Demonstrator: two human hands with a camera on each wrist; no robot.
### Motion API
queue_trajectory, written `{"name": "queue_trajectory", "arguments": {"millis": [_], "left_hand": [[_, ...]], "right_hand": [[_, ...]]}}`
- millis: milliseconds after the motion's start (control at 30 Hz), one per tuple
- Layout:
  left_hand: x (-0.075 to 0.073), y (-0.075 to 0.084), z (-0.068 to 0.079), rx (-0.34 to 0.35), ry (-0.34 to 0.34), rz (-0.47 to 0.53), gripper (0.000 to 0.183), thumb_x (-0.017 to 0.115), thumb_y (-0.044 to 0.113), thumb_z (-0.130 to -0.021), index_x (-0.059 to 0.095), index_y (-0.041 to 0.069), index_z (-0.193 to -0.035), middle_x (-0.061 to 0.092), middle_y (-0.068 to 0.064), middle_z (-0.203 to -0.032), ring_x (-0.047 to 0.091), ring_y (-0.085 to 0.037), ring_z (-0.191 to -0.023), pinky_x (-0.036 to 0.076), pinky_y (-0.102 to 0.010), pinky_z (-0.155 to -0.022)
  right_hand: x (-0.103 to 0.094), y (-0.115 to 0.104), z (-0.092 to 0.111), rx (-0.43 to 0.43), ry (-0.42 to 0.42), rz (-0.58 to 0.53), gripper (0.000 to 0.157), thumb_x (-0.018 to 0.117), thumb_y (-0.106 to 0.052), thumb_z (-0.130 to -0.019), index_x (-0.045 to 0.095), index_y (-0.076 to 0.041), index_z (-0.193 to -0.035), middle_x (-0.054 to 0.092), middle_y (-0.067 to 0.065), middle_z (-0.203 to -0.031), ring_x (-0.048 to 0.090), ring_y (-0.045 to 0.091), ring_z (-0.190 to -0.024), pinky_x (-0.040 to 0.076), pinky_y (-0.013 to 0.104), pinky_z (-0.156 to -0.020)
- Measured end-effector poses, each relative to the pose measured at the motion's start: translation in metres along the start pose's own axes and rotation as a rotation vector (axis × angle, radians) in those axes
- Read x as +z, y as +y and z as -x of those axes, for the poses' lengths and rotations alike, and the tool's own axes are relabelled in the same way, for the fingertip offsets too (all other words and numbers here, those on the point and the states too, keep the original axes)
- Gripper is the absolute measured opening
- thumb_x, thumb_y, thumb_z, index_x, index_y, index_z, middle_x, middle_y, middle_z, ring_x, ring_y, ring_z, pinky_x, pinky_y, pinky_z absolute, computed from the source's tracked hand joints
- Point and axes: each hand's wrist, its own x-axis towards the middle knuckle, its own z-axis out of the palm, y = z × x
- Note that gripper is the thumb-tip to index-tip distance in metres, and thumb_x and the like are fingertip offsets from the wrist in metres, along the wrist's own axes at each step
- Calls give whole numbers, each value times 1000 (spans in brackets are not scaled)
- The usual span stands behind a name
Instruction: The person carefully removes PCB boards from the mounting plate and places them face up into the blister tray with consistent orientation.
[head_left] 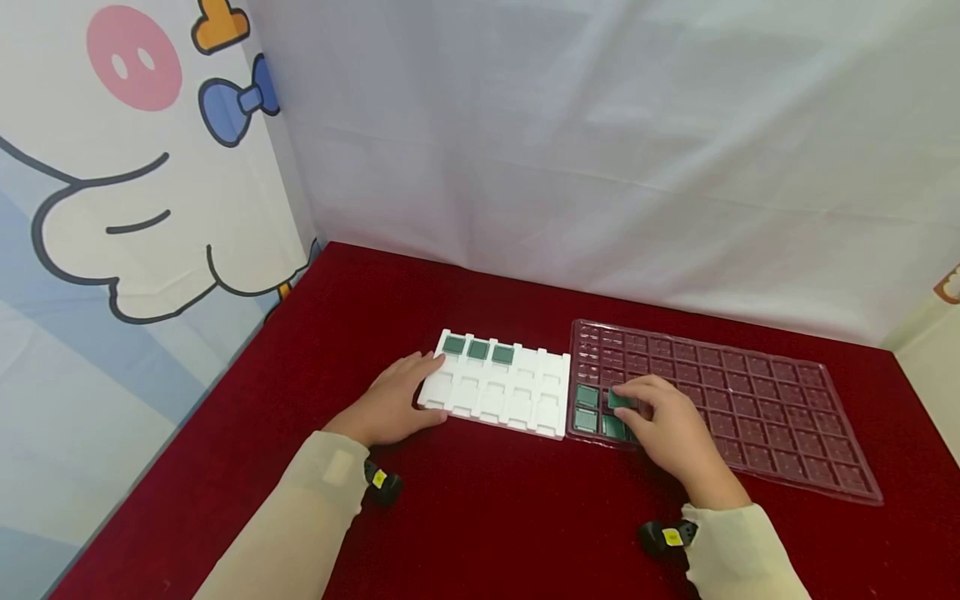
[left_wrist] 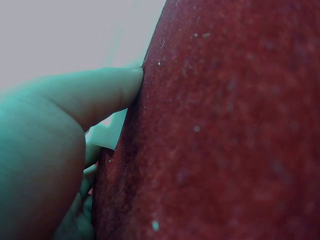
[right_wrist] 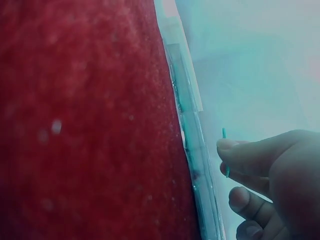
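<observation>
A white compartment tray (head_left: 504,390) has three green square chips in its far row, one being a chip (head_left: 477,349). My left hand (head_left: 397,398) holds the tray's left end, thumb at the near corner and index finger at the left side. In the left wrist view the thumb (left_wrist: 100,92) lies along the tray's edge. My right hand (head_left: 667,425) pinches a thin green square chip (head_left: 618,399) between thumb and fingers, over the clear plastic tray (head_left: 750,408). The right wrist view shows this chip (right_wrist: 224,134) edge-on, raised above the tray.
Several green chips (head_left: 587,396) sit in the clear tray's near-left pockets, beside and partly under my right hand. The two trays lie side by side on a dark red cloth (head_left: 510,508). A white curtain (head_left: 600,167) hangs behind, and a cartoon-printed cloth (head_left: 150,233) at the left.
</observation>
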Motion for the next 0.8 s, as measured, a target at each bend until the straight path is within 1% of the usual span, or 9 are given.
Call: {"name": "queue_trajectory", "arguments": {"millis": [267,500,700,800], "left_hand": [[3,-2,-2,3,-3,4,88,76,32,-92,29,17,-164,25,-9,-169,14,-33,-156,20,-57,-122],[0,-5,0,-1,3,4,87,75,32,-93,28,16,-164,24,-10,-169,14,-34,-156,19,-58,-122],[0,-4,-2,11,-6,-3,87,75,32,-93,28,15,-164,24,-11,-169,14,-34,-156,18,-57,-122],[1,-3,-2,15,-8,-5,86,74,31,-93,28,14,-164,24,-11,-169,14,-35,-155,18,-58,-122]], "right_hand": [[6,9,-1,-17,16,-4,28,74,-10,-96,75,-6,-123,66,11,-125,52,18,-78,46,40,-70],[17,9,-5,-18,9,-16,28,74,-10,-96,75,-7,-123,65,10,-128,52,17,-78,46,39,-70],[17,10,-2,-4,50,-20,28,74,-9,-96,74,-6,-124,65,10,-128,51,17,-78,45,38,-68],[16,10,-1,1,51,-16,29,74,-10,-96,74,-6,-124,65,10,-128,52,18,-79,46,38,-69]]}}
